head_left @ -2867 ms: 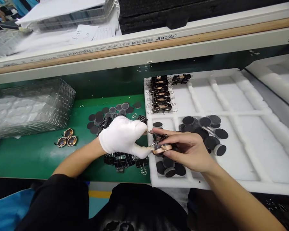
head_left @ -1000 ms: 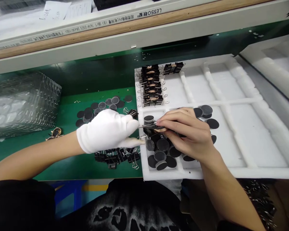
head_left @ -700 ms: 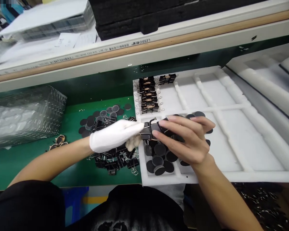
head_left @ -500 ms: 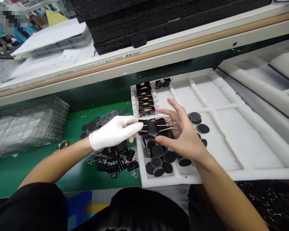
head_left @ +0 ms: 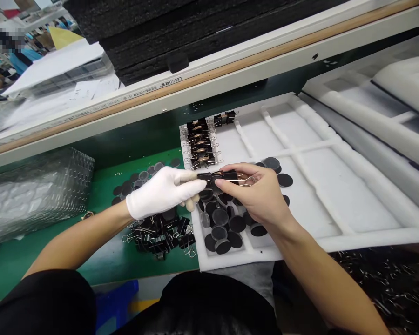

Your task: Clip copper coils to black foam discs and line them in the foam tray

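Note:
My left hand (head_left: 167, 191), in a white glove, pinches the left end of a pair of black binder clips (head_left: 232, 176). My bare right hand (head_left: 260, 190) is closed on the other end, its thumb pressed near the middle and wire handles poking out by its fingers. What sits between the two clips is mostly covered. Below the hands, several dark round discs (head_left: 219, 216) lie in a white foam tray (head_left: 230, 261). A row of clipped sets (head_left: 199, 142) fills the tray's back left, with one more set (head_left: 225, 118) beside it.
Loose binder clips (head_left: 160, 235) are heaped on the green table (head_left: 101, 256), with more discs (head_left: 127, 186) behind. Clear plastic trays (head_left: 38, 186) are stacked at left. Other foam trays (head_left: 366, 93) stand at right. A ledge (head_left: 209, 77) crosses the back, carrying black foam.
My right hand has closed from an open, spread pose onto the clip pair, its thumb now on the middle. The left hand keeps its grip. The view has shifted slightly.

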{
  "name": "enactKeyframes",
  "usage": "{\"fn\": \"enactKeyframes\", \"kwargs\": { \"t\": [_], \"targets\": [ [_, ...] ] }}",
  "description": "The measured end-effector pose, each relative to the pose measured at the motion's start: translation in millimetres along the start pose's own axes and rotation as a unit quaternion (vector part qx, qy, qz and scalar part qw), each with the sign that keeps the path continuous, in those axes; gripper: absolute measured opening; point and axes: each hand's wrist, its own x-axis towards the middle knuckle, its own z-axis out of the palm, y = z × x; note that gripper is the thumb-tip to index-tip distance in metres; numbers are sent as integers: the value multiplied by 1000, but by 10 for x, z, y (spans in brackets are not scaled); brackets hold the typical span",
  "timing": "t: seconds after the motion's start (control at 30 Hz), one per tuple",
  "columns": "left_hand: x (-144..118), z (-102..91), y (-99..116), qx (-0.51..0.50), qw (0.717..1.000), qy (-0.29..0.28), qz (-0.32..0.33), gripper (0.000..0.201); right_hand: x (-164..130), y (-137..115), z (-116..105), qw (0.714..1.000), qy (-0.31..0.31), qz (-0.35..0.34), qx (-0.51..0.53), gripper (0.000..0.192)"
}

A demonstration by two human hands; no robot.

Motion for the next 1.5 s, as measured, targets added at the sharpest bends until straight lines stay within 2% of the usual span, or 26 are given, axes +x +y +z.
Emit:
{"fn": "enactKeyframes", "kwargs": {
  "t": [0.13, 0.27, 0.33, 0.43, 0.5, 0.57, 0.63, 0.7, 0.73, 0.8, 0.87, 0.9, 0.97, 1.03, 1.1, 1.2, 1.3, 1.4, 1.43, 1.5],
  "targets": [
    [22, 7, 55, -13, 1000, -1, -22, 43, 8, -6, -16, 999, 27, -15, -15, 33],
    [212, -79, 103, 50, 999, -7, 20, 40, 68, 11, -72, 999, 32, -35, 4, 38],
    [424, -162, 111, 80, 995, 19, 49, 41, 114, 35, -109, 997, 57, -55, 17, 56],
    [828, -268, 116, 106, 986, 86, 91, 40, 182, 79, -147, 988, 137, -71, 9, 90],
    [1053, -273, 138, 127, 976, 121, 131, 36, 221, 95, -148, 983, 174, -57, 28, 95],
    [1166, -193, 181, 146, 961, 150, 179, 35, 252, 92, -133, 978, 175, -18, 111, 86],
    [1157, -45, 227, 154, 949, 181, 207, 36, 275, 69, -114, 963, 151, 20, 220, 64],
    [1069, 105, 259, 175, 935, 213, 222, 41, 291, 33, -103, 942, 126, 26, 310, 39],
    [1019, 155, 270, 197, 925, 214, 244, 48, 295, 12, -104, 932, 119, 17, 341, 31],
    [943, 175, 297, 256, 886, 169, 349, 67, 299, -33, -120, 913, 120, 4, 390, 22],
    [916, 93, 350, 322, 813, 112, 472, 73, 296, -80, -145, 891, 112, 34, 438, 19],
    [918, 28, 388, 356, 775, 107, 511, 71, 293, -102, -157, 879, 96, 63, 463, 18],
    [935, -111, 477, 419, 723, 135, 532, 62, 285, -142, -173, 856, 48, 126, 500, 18],
    [963, -222, 558, 460, 709, 139, 516, 51, 277, -172, -175, 844, -1, 169, 509, 19],
    [1001, -286, 611, 463, 722, 91, 506, 39, 273, -192, -173, 843, -37, 197, 499, 22],
    [1070, -311, 643, 421, 766, 13, 486, 28, 277, -211, -183, 834, -63, 231, 498, 28],
    [1147, -292, 634, 382, 799, -10, 464, 24, 292, -219, -210, 820, -58, 244, 514, 41],
    [1291, -254, 565, 363, 827, 25, 429, 26, 324, -188, -224, 814, -36, 243, 526, 54],
    [1369, -239, 527, 355, 843, 58, 400, 28, 338, -165, -221, 816, -25, 241, 524, 56],
    [1573, -218, 444, 340, 880, 146, 298, 35, 366, -104, -204, 826, -1, 239, 511, 50]
  ]
}}
